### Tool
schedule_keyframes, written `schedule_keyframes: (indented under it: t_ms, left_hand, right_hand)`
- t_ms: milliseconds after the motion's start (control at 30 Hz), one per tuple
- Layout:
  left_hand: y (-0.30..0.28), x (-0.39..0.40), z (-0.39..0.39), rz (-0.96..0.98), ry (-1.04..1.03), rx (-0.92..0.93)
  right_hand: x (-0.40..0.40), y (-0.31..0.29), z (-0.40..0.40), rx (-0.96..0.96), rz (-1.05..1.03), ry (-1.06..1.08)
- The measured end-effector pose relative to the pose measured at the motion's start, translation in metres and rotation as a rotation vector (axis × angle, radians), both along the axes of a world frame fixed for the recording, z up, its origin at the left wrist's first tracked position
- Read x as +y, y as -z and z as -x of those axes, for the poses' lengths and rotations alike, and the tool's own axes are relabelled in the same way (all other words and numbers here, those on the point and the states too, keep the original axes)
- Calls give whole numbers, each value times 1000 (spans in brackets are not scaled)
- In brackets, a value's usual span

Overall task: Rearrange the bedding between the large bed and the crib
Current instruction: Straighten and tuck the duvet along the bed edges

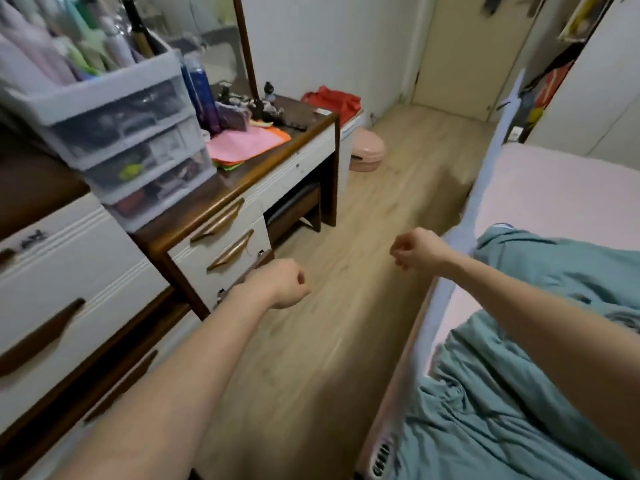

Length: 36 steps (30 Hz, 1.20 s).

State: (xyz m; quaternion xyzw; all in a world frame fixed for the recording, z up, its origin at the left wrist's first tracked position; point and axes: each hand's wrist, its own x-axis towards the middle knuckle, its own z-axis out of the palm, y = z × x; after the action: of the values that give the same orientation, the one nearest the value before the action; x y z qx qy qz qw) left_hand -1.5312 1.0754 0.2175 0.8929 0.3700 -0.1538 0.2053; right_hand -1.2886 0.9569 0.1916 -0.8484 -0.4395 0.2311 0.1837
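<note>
Both arms out over the wood floor (pixel 346 271) in the aisle between furniture and bed. Left hand (pixel 289 284) fisted, fingers curled in, nothing in it; sits just in front of the dressing table's (pixel 194 216) lower drawers. Right hand (pixel 414 249) also curled into a loose fist, empty, right beside the bed rail (pixel 485 188) but contact with it is unclear. Teal blanket (pixel 519 393) lies crumpled on the bed (pixel 561 192), bunched against the near-left edge behind the rail, running under the right forearm; far end of the pink mattress is bare sheet. On the table: clear drawer organizer (pixel 131 140) at the near-left corner with bottles stacked on top, blue spray can (pixel 202 95) beside it, pink and orange paper sheets (pixel 246 143) mid-top, small clutter toward the far edge. Red bag (pixel 332 98) and pink tub (pixel 367 150) sit past the table's far end. Frame is motion-blurred.
</note>
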Motion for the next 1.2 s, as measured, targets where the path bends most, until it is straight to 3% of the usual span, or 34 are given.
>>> schedule_keyframes:
  t_ms: [200, 333, 500, 700, 933, 1200]
  left_hand:
    - [-54, 132, -15, -158, 223, 173]
    - [-65, 165, -89, -176, 361, 109]
    - [-62, 149, -197, -140, 615, 114]
    - [-66, 143, -327, -240, 895, 57]
    - [-73, 180, -471, -207, 1046, 18]
    - [-33, 170, -639, -184, 1327, -77]
  right_hand:
    - [85, -19, 18, -15, 74, 23]
    - [86, -31, -13, -150, 83, 153]
    - [66, -38, -73, -170, 36, 360]
    - [80, -40, -167, -134, -83, 592]
    - [77, -43, -287, -91, -12, 858]
    - [47, 16, -378, 46, 216, 1131]
